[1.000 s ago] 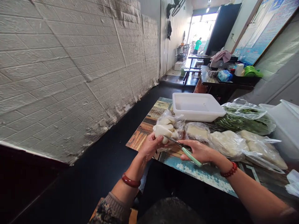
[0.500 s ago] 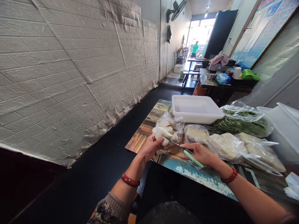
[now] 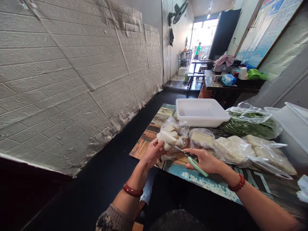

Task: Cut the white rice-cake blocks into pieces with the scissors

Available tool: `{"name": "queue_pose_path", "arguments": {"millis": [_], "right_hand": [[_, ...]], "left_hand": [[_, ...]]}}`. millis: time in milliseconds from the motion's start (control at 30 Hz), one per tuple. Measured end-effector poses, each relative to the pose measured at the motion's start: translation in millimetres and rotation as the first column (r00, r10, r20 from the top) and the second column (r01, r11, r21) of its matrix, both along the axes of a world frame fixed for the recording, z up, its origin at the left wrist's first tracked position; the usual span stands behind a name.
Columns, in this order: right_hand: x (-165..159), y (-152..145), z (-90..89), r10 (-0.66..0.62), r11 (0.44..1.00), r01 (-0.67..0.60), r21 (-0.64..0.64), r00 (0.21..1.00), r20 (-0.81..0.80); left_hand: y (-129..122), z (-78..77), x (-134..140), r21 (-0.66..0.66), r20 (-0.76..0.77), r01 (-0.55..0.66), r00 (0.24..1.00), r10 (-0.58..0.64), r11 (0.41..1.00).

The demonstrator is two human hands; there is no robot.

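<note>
My left hand [image 3: 151, 153] pinches a soft white piece of food [image 3: 167, 138], thumb on top; its exact kind I cannot make out. In my right hand [image 3: 207, 161] is a pair of scissors [image 3: 197, 166] with light green handles. Their dark blades point left and reach the lower edge of the white piece. Just behind my left hand, a clear plastic bag [image 3: 184, 128] lies around more white pieces. A bagged pale yellowish block [image 3: 201, 139] sits to the right of that bag.
A white plastic tub [image 3: 202, 122] stands behind the bags. Further right are a bag of pale food [image 3: 232, 149], another such bag [image 3: 267, 155], bagged green leaves [image 3: 250, 126] and a white bin [image 3: 291, 128]. The table's left edge borders a dark floor [image 3: 103, 183] beside a brick-patterned wall [image 3: 72, 80].
The white piece has tilted in my left hand and shows a flatter face. My right hand and the scissors have shifted slightly left. In the distant doorway, a person in green has turned.
</note>
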State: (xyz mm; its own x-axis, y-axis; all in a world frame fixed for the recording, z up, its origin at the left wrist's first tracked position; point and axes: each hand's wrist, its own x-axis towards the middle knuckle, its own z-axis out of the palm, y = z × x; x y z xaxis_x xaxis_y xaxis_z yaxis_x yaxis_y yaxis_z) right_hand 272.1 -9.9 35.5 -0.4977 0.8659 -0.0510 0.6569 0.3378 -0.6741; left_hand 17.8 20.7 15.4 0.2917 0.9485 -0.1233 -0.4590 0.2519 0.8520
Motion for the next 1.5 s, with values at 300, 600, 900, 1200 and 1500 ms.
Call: {"name": "queue_pose_path", "arguments": {"millis": [300,600,900,1200,1500], "right_hand": [[-2,0,2.9,-0.021,0.999,0.023,-0.034,0.999,0.040],[-13,7,3.1,-0.004,1.000,0.003,-0.020,1.000,-0.016],[-7,10,-3.4,-0.007,0.998,-0.002,-0.059,0.990,-0.137],[1,12,-8.8,0.034,0.999,-0.040,-0.033,0.987,-0.158],[-5,15,-8.1,0.029,0.998,-0.031,-0.047,0.999,-0.038]], "left_hand": [[-4,2.7,8,0.012,0.050,-0.073,0.996,0.073,0.997],[-11,0.5,17,0.016,-0.048,-0.034,0.998,0.035,0.999],[-10,9.4,14,0.021,-0.101,0.022,0.995,-0.020,1.000],[-6,8.0,11,0.034,-0.134,0.036,0.991,-0.031,0.999],[-7,10.1,11,0.054,-0.156,-0.020,0.987,0.028,0.998]]}}
